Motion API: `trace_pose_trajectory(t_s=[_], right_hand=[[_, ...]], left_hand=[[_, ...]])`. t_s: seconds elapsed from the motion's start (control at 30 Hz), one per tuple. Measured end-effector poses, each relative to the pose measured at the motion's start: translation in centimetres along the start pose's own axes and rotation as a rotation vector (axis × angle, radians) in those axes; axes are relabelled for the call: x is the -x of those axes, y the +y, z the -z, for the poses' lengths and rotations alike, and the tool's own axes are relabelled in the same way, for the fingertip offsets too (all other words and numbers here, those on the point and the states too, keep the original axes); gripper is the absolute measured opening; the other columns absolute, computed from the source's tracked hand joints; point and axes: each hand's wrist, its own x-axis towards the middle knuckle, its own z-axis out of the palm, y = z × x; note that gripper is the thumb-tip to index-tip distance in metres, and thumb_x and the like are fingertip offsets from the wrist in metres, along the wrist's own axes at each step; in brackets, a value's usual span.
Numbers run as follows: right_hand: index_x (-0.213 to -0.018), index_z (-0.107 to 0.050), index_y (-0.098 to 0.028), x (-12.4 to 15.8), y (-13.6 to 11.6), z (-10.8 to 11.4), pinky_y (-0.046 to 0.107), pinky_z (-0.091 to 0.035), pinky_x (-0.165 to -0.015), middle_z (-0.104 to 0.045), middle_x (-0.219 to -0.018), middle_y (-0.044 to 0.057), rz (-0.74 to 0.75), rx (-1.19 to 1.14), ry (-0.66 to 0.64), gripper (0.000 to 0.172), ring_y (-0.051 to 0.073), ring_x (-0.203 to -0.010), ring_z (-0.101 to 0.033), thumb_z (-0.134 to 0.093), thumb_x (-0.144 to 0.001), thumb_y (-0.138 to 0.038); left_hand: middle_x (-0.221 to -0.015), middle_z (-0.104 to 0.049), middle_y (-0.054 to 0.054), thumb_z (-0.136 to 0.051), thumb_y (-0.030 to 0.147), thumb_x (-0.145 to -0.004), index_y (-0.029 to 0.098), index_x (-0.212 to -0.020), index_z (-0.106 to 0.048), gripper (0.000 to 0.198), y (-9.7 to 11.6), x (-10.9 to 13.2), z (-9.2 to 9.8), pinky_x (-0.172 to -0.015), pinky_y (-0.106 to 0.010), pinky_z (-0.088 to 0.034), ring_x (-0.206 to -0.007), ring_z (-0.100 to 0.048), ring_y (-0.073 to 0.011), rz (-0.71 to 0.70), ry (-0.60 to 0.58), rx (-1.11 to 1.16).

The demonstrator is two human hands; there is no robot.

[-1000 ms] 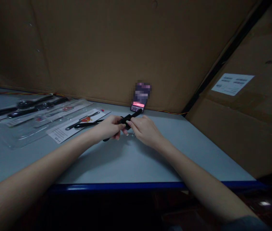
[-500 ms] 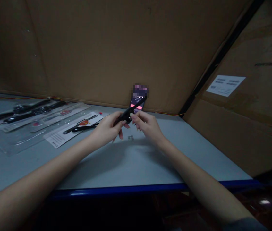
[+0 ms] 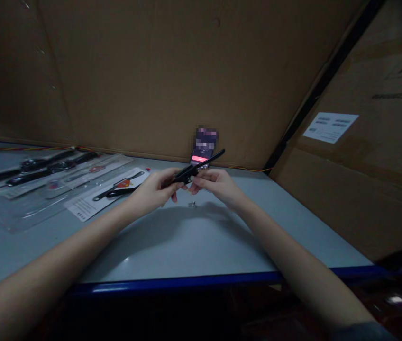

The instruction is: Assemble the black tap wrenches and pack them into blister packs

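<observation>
A slim black long-handled tool (image 3: 215, 157) is held above the table, slanting up to the right; its exact kind is unclear. My left hand (image 3: 160, 187) is closed around its wider lower part. My right hand (image 3: 217, 184) pinches at the middle of the tool with thumb and fingertips; any small part between them is hidden. Below the hands, a few small shiny metal pieces (image 3: 192, 204) lie on the table. Left of my left hand, another black handle (image 3: 119, 192) rests across a printed packaging card (image 3: 87, 203), which pictures a similar black tool.
Several packaged black tools (image 3: 51, 166) and a clear plastic blister shell (image 3: 19, 213) lie at the left of the grey table (image 3: 187, 251). A lit phone (image 3: 204, 142) leans against the cardboard behind. A large labelled box (image 3: 357, 189) borders the right side.
The black tool has tilted lower, its far end swinging right and down. My right hand has shifted slightly, its fingers now lying flatter along the tool.
</observation>
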Motion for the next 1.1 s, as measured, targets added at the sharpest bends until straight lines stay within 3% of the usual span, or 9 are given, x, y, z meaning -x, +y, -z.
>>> trace_pose_trajectory(t_s=[0.27,0.5,0.7,0.83,0.97,1.1], right_hand=[[-0.074,-0.064,-0.014,0.2,0.3,-0.6,0.027,-0.049,-0.063,-0.066,-0.066,0.002,-0.076,-0.092,0.011,0.022,0.011,-0.058,-0.061,-0.069,-0.069,-0.035],[-0.072,-0.061,-0.015,0.0,0.9,-1.2,0.027,-0.05,-0.063,-0.066,-0.066,0.003,-0.097,-0.064,0.039,0.029,0.011,-0.058,-0.06,-0.065,-0.071,-0.044],[-0.066,-0.055,-0.017,-0.1,1.1,-1.3,0.023,-0.045,-0.042,-0.059,-0.049,0.001,-0.156,0.098,0.112,0.039,0.01,-0.041,-0.056,-0.058,-0.073,-0.055],[-0.056,-0.052,-0.017,0.1,1.0,-1.5,0.02,-0.041,-0.037,-0.053,-0.041,-0.002,-0.173,0.143,0.056,0.044,0.009,-0.035,-0.051,-0.057,-0.072,-0.058],[-0.059,-0.056,-0.016,0.3,0.6,-1.7,0.021,-0.043,-0.042,-0.057,-0.047,0.0,-0.252,0.017,0.03,0.037,0.008,-0.04,-0.053,-0.062,-0.072,-0.051],[-0.068,-0.06,-0.015,0.6,0.4,-1.8,0.019,-0.042,-0.047,-0.06,-0.055,0.0,-0.356,-0.26,0.003,0.023,0.006,-0.046,-0.053,-0.063,-0.075,-0.036]], left_hand=[[-0.066,-0.056,0.001,-0.043,0.033,-0.088,0.011,-0.089,-0.058,0.027,0.0,0.1,0.1,-0.043,-0.018,-0.039,-0.045,-0.049,-0.0057,0.069,0.019,-0.095],[-0.063,-0.06,0.0,-0.042,0.034,-0.088,0.013,-0.085,-0.053,0.024,0.2,0.3,-0.1,-0.031,-0.016,-0.034,-0.035,-0.046,-0.0046,0.176,0.021,-0.135],[-0.083,-0.065,-0.006,-0.041,0.032,-0.088,0.013,-0.095,-0.053,0.024,-0.2,0.4,-0.4,-0.031,-0.015,-0.036,-0.042,-0.053,-0.0057,0.136,0.006,-0.127],[-0.081,-0.064,-0.005,-0.041,0.03,-0.088,0.013,-0.094,-0.054,0.022,-0.3,0.4,-0.4,-0.036,-0.016,-0.039,-0.044,-0.054,-0.006,0.126,0.017,-0.209],[-0.079,-0.062,-0.003,-0.039,0.027,-0.089,0.014,-0.089,-0.054,0.02,-0.3,0.5,-0.5,-0.047,-0.019,-0.043,-0.048,-0.056,-0.0063,0.067,0.03,-0.299],[-0.07,-0.059,0.001,-0.038,0.023,-0.089,0.015,-0.087,-0.052,0.016,-0.2,0.6,-0.6,-0.051,-0.02,-0.041,-0.051,-0.056,-0.0082,0.004,0.062,-0.428]])
